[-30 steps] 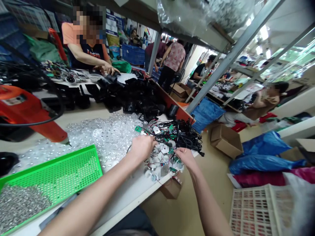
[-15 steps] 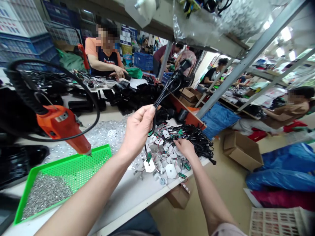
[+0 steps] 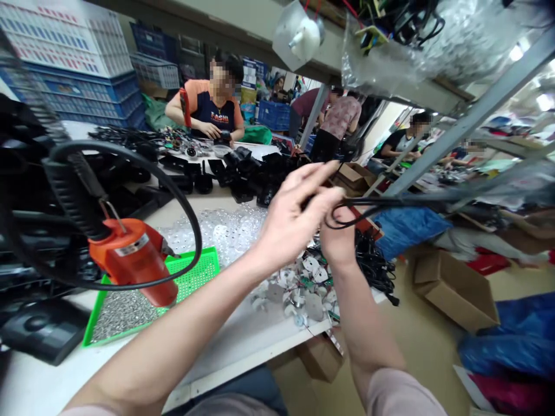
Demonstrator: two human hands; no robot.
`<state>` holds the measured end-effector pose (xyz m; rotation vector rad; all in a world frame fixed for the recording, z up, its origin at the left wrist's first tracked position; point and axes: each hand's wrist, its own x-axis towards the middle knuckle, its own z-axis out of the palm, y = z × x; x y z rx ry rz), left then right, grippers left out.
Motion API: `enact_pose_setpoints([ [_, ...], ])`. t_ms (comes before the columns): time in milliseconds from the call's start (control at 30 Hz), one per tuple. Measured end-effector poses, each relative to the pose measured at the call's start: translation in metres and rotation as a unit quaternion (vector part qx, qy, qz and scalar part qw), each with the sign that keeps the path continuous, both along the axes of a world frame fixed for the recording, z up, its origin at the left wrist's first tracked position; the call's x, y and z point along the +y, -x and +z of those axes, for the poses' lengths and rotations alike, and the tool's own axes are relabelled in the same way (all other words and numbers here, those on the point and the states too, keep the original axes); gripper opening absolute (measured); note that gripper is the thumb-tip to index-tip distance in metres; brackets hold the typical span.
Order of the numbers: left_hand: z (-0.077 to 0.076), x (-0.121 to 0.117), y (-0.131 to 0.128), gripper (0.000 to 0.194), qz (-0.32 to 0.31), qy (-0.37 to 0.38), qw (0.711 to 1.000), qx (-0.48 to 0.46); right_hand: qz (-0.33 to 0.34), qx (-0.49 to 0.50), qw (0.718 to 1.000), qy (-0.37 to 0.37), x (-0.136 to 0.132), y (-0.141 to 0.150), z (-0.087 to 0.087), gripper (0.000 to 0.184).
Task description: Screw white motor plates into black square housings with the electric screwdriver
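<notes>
Above the heap of metal discs and wired circuit boards (image 3: 299, 292), a black cable (image 3: 403, 202) lies almost level, running from the right toward the left hand (image 3: 290, 222), whose fingers (image 3: 312, 182) stand open just beside it. Its small loop curls against the right hand (image 3: 340, 240), whose fingers are hidden, so their grip cannot be told.

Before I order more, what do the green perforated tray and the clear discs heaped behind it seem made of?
The green perforated tray looks like moulded plastic: even bright colour, matte surface, regular rows of holes. The clear discs look like transparent plastic, glossy and see-through, though glass cannot be ruled out from here.
</notes>
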<state>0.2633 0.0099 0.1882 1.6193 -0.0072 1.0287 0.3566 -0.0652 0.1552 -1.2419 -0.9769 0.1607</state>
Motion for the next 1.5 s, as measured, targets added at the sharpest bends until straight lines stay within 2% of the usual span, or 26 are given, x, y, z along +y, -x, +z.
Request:
enact_pose_setpoints([
  [67, -0.032, 0.018, 0.009, 0.040, 0.065, 0.041, 0.995, 0.056, 0.015, 0.003, 0.998, -0.053, 0.004, 0.001, 0.015, 0.021],
  [100, -0.053, 0.024, 0.012, 0.043, 0.067, 0.071, 0.989, 0.115, 0.028, -0.004, 0.997, -0.069, 0.006, 0.005, 0.022, 0.022],
  [133, -0.076, 0.028, 0.014, 0.047, 0.046, 0.101, 0.977, 0.181, 0.042, -0.005, 0.996, -0.080, 0.007, 0.010, 0.028, 0.024],
  [200, -0.118, 0.027, 0.020, 0.054, -0.048, 0.163, 0.940, 0.297, 0.057, -0.001, 0.995, -0.083, 0.012, 0.024, 0.037, 0.028],
  [233, -0.135, 0.023, 0.023, 0.057, -0.064, 0.175, 0.932, 0.312, 0.058, 0.006, 0.995, -0.079, 0.015, 0.032, 0.041, 0.029],
  [267, -0.148, 0.017, 0.028, 0.061, -0.084, 0.183, 0.925, 0.321, 0.057, 0.017, 0.995, -0.074, 0.018, 0.038, 0.043, 0.029],
  [333, -0.163, 0.004, 0.040, 0.069, -0.140, 0.224, 0.912, 0.313, 0.056, 0.047, 0.995, -0.073, 0.022, 0.047, 0.045, 0.028],
  [400, -0.164, -0.006, 0.057, 0.066, -0.200, 0.298, 0.890, 0.283, 0.057, 0.082, 0.992, -0.083, 0.024, 0.048, 0.041, 0.026],
  [433, -0.162, -0.009, 0.066, 0.061, -0.209, 0.342, 0.877, 0.264, 0.058, 0.101, 0.989, -0.091, 0.024, 0.047, 0.036, 0.024],
  [467, -0.159, -0.011, 0.077, 0.055, -0.196, 0.383, 0.868, 0.246, 0.056, 0.125, 0.986, -0.097, 0.022, 0.045, 0.028, 0.023],
  [533, -0.152, -0.012, 0.102, 0.047, -0.115, 0.427, 0.867, 0.228, 0.049, 0.183, 0.977, -0.096, 0.017, 0.042, 0.007, 0.021],
  [633, -0.141, -0.010, 0.144, 0.042, 0.028, 0.386, 0.892, 0.235, 0.053, 0.288, 0.955, -0.051, 0.008, 0.046, -0.038, 0.022],
  [700, -0.136, -0.010, 0.169, 0.043, 0.085, 0.334, 0.905, 0.250, 0.078, 0.356, 0.931, 0.005, 0.007, 0.052, -0.068, 0.023],
  [800, -0.130, -0.011, 0.190, 0.043, 0.119, 0.318, 0.905, 0.259, 0.117, 0.436, 0.886, 0.106, 0.014, 0.057, -0.102, 0.027],
  [900, -0.125, -0.014, 0.188, 0.044, 0.118, 0.368, 0.890, 0.243, 0.124, 0.466, 0.855, 0.192, 0.022, 0.055, -0.117, 0.037],
  [1000, -0.122, -0.017, 0.176, 0.047, 0.112, 0.415, 0.875, 0.222, 0.104, 0.382, 0.871, 0.291, 0.009, 0.059, -0.123, 0.046],
  [1067, -0.125, -0.018, 0.169, 0.048, 0.108, 0.420, 0.874, 0.220, 0.103, 0.244, 0.887, 0.379, -0.012, 0.069, -0.126, 0.048],
  [1167, -0.133, -0.017, 0.162, 0.047, 0.102, 0.414, 0.876, 0.227, 0.147, 0.010, 0.879, 0.454, -0.046, 0.094, -0.129, 0.039],
  [1233, -0.139, -0.016, 0.160, 0.047, 0.109, 0.415, 0.876, 0.222, 0.151, -0.102, 0.866, 0.465, -0.061, 0.115, -0.131, 0.029],
  [1333, -0.142, -0.015, 0.159, 0.046, 0.127, 0.424, 0.872, 0.207, 0.098, -0.205, 0.865, 0.448, -0.064, 0.149, -0.139, 0.026],
  [1467, -0.139, -0.018, 0.159, 0.046, 0.141, 0.467, 0.852, 0.191, -0.013, -0.311, 0.872, 0.379, -0.048, 0.186, -0.161, 0.044],
  [1500, -0.139, -0.019, 0.160, 0.046, 0.142, 0.478, 0.846, 0.189, -0.042, -0.333, 0.868, 0.365, -0.044, 0.191, -0.167, 0.044],
])
